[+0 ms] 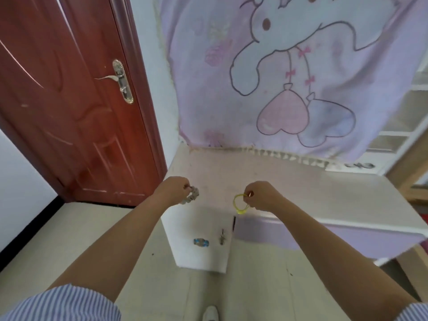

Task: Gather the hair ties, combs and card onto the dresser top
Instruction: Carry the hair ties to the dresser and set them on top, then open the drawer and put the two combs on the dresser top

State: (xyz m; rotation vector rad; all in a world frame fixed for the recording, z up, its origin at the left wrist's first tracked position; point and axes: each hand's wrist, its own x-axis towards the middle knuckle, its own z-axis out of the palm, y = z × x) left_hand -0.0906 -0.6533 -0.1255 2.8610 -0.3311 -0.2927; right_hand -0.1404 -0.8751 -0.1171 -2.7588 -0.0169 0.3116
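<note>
My left hand (174, 190) is closed on a grey-white scrunchie hair tie (191, 195), held over the left front edge of the white dresser top (301, 188). My right hand (262, 196) pinches a thin yellow hair tie (239, 203) that dangles over the dresser's front edge. On the dresser's white side panel below sit a blue sticker-like mark (201, 242) and a small dark key-like item (222, 237). No comb or card shows.
A lilac cloth with a cartoon elephant (289, 72) hangs behind the dresser. A red-brown door (69, 100) stands to the left. White shelving (400, 126) rises at right. A lilac drawer front (324, 237) is below the top. My shoe (210, 313) is on the pale floor.
</note>
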